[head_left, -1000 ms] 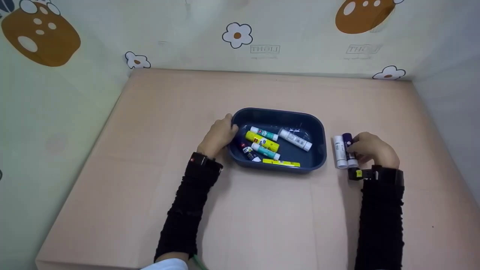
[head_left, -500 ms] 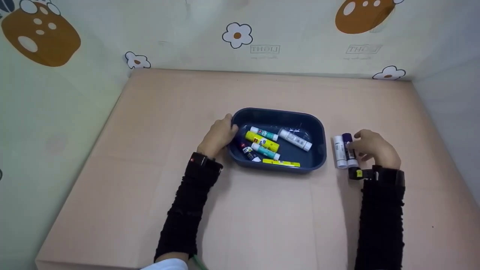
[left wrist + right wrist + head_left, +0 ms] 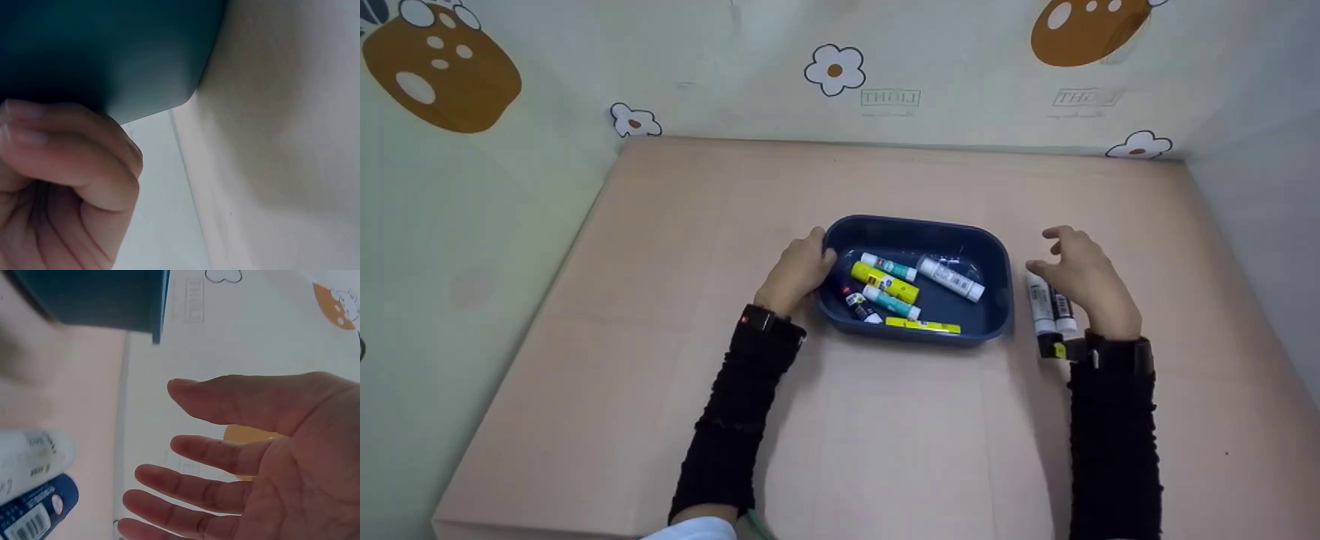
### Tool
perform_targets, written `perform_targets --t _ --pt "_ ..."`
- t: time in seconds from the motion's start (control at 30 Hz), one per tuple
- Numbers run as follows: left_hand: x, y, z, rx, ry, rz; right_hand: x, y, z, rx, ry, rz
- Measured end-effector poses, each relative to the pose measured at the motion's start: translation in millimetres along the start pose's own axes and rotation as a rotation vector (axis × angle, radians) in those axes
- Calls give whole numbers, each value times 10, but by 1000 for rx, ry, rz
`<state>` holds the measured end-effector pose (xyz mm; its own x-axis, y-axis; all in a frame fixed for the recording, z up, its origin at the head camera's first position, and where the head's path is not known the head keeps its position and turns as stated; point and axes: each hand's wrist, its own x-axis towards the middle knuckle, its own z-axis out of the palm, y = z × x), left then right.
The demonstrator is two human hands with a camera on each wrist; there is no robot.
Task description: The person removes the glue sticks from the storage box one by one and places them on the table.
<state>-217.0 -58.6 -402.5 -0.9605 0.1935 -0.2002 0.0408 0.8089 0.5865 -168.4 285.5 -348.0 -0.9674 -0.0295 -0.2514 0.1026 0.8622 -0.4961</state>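
Observation:
A dark blue plastic bin (image 3: 919,220) stands mid-table, holding several glue sticks: a white one (image 3: 951,280), yellow ones such as this glue stick (image 3: 885,283), teal-and-white ones and a dark one. My left hand (image 3: 793,274) grips the bin's left rim, its fingers curled against the outer wall (image 3: 152,67) in the left wrist view. To the bin's right, a white glue stick (image 3: 1041,309) and a dark purple glue stick (image 3: 1063,311) lie side by side. Over their far ends is my right hand (image 3: 1084,274), fingers spread and palm bare in the right wrist view.
The pale pinkish table (image 3: 885,435) runs back to a wall (image 3: 735,75) printed with flowers and brown spotted shapes. Side walls border it left and right. A black wrist camera (image 3: 1051,346) on my right arm overlaps the near ends of the two glue sticks.
My right hand has let go of the dark purple glue stick, lifted away and shifted forward and left, its fingers opening. The left hand and the bin have stayed put.

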Motion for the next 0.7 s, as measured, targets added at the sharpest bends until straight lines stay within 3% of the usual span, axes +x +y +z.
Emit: perform_targets --t 0.37,0.7 --pt "-6 7 -10 -13 -1 3 -32 -275 153 -10 69 -88" --pt "-22 5 -13 -35 -4 3 -51 -472 319 -55 82 -152"
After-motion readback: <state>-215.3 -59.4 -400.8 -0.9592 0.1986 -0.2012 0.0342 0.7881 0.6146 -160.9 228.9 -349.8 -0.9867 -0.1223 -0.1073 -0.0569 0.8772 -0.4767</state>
